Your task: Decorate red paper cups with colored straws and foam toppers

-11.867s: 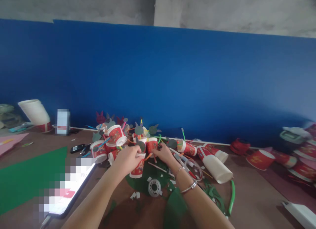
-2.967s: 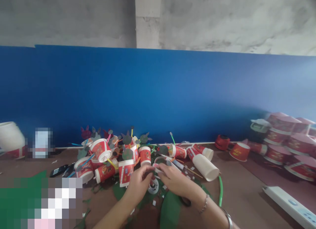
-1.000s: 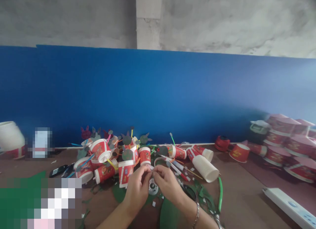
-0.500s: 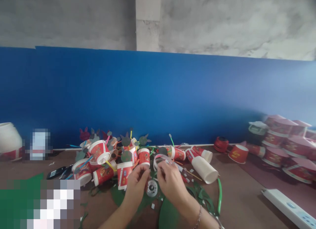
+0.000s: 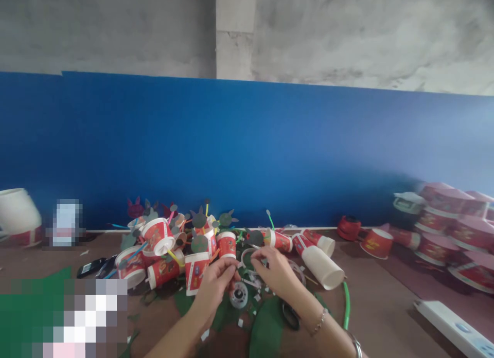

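Note:
My left hand (image 5: 218, 281) is closed in a pinch, a small white piece (image 5: 240, 265) showing at its fingertips. My right hand (image 5: 276, 269) has bent fingers closed over the right edge of a thin pale ring, which looks like a roll of tape (image 5: 244, 256). A second pale ring (image 5: 299, 269) lies beyond my right wrist. Just below the fingers is a small grey-white spool (image 5: 239, 294). A dark scissors handle (image 5: 290, 317) lies by a green sheet (image 5: 266, 327), partly under my right forearm. White scraps are scattered between.
Red-and-white paper cups (image 5: 195, 271) with straws and animal cutouts pile up behind my left hand. White cups (image 5: 324, 267) lie to the right. Stacked red tubs (image 5: 436, 245) and a power strip (image 5: 455, 324) are at far right. A blue wall panel (image 5: 247, 152) stands behind.
My right hand has moved slightly right and its fingers have flattened over the ring. The second ring and the scissors handle now show. My left hand has barely moved.

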`<state>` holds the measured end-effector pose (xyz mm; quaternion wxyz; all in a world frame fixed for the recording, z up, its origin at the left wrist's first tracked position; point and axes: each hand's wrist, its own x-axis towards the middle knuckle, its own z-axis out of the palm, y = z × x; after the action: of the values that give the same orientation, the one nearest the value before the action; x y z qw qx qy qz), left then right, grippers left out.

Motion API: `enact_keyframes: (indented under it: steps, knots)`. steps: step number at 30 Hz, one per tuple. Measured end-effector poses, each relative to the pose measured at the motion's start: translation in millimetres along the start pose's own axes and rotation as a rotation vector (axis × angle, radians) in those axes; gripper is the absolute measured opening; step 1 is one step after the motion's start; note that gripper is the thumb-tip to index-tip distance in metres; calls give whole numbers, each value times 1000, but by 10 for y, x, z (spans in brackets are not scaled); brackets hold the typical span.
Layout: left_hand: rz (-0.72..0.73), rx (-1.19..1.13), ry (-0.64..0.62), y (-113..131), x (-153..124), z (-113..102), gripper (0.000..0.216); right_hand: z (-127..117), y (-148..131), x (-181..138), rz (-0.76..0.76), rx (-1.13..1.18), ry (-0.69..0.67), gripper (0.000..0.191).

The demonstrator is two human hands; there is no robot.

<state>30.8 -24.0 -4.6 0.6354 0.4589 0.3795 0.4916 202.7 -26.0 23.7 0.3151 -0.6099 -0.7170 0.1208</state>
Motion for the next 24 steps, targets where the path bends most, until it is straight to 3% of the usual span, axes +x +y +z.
enact_keyframes:
  steps: [3,6,12,16,20,22,24]
  knots:
    - [-13,18,-30,-1,-11,12,40,122,-74,17,3,418,-84,13]
    - [-7,26,-48,-11,-18,19,39,187,-74,12,-4,506,-49,9]
    - [11,30,-81,-6,-5,9,35,166,-152,-59,-108,434,29,12]
    - [22,34,-56,18,8,12,32,194,-225,-150,-317,125,272,11]
    - [8,59,1,24,9,-7,41,189,-268,-232,-493,-48,314,10]
    - [22,84,31,18,16,-33,51,176,-280,-234,-488,4,304,10]
    - [81,104,38,4,25,-57,54,172,-277,-204,-386,133,269,9]
